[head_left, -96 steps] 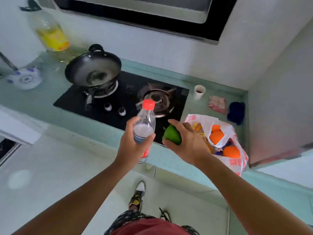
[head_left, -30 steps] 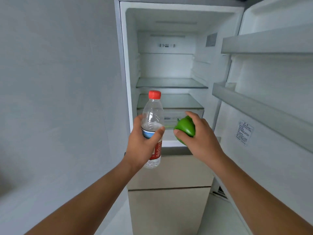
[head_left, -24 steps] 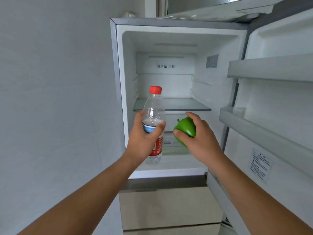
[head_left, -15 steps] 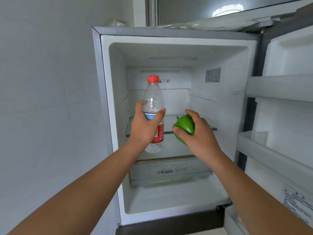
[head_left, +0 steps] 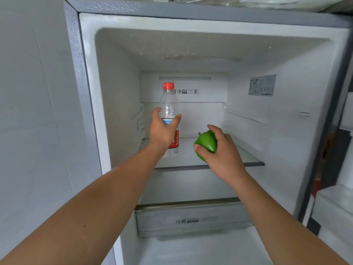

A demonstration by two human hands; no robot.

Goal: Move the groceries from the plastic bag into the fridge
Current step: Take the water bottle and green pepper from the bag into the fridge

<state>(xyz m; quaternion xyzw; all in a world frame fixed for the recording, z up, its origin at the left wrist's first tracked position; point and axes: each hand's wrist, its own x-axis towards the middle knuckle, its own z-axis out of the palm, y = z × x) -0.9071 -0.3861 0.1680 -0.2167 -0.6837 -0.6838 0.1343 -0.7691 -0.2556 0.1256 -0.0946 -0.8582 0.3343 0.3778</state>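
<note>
The fridge (head_left: 118, 77) stands open in front of me, its white inside filling the view. My left hand (head_left: 162, 132) grips a clear water bottle (head_left: 169, 104) with a red cap, held upright over the left part of the glass shelf (head_left: 191, 161). My right hand (head_left: 221, 150) holds a green bell pepper (head_left: 206, 145) just above the shelf's middle. Both hands reach inside the upper compartment. The plastic bag is out of view.
Below the glass shelf a second shelf edge tops a clear drawer (head_left: 193, 220). The open fridge door (head_left: 342, 207) with its racks is at the right edge. A grey wall (head_left: 34, 111) runs along the left.
I have come closer to the fridge. Both hands have gone forward into the upper compartment, with the bottle and the pepper now over the glass shelf.
</note>
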